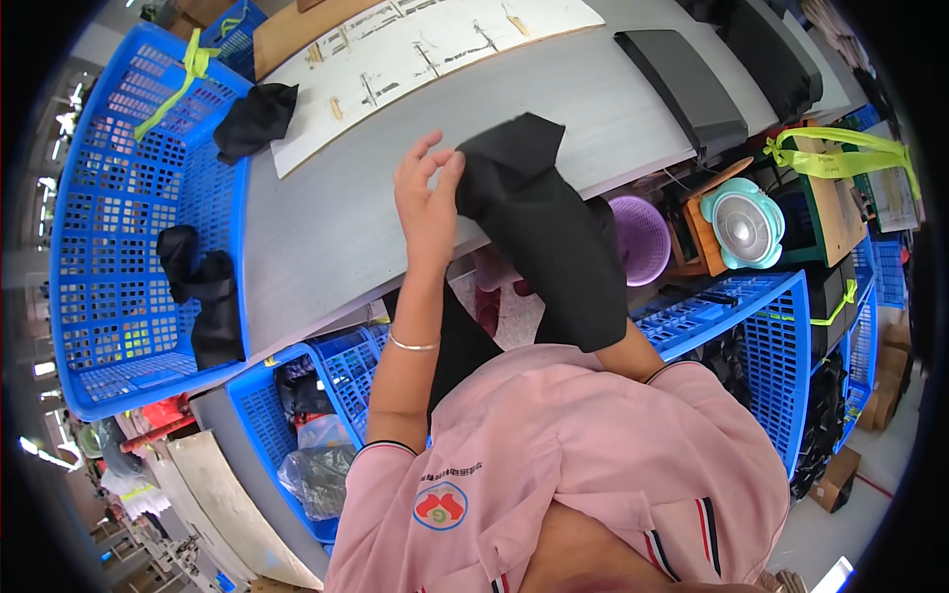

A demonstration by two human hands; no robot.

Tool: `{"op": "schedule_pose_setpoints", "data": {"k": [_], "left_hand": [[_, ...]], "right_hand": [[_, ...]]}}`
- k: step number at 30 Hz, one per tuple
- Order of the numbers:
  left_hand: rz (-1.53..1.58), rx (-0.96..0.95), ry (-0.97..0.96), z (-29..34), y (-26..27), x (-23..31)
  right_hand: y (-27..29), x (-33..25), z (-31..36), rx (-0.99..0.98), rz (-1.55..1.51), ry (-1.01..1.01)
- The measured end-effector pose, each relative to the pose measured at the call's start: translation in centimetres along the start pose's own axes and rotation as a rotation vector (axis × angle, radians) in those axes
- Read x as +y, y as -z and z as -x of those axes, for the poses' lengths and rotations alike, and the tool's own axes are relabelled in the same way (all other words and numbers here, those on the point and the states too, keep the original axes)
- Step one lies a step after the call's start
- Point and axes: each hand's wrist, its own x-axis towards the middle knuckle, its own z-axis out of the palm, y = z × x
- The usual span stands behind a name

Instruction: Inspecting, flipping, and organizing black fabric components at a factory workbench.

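A black fabric piece point(529, 217), shaped like a tube or sleeve, hangs over the front edge of the grey table. My right forearm point(631, 356) goes in under its lower end; the cloth covers my right hand, so its fingers are hidden. At the upper left edge of the cloth is my left hand point(427, 193), its fingers raised and apart and its thumb at the fabric's edge. A bracelet circles my left wrist.
On the left stands a blue plastic basket point(237, 287) with black cloth pieces point(213, 311). A marked white board point(395, 74) lies across the table point(316, 237). To the right are a purple basket point(641, 240), a turquoise fan point(743, 225) and blue crates point(781, 326).
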Motion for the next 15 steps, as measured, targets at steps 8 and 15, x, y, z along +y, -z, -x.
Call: {"op": "schedule_pose_setpoints", "data": {"k": [8,15], "left_hand": [[-0.043,0.136,-0.123,2.6,-1.2,1.8],[-0.224,-0.220,-0.399,11.9,-3.9,3.2]], "right_hand": [[1.2,-2.3,-3.3,-0.016,0.085,0.045],[1.4,-2.9,-6.1,0.137,0.122,0.278]]}}
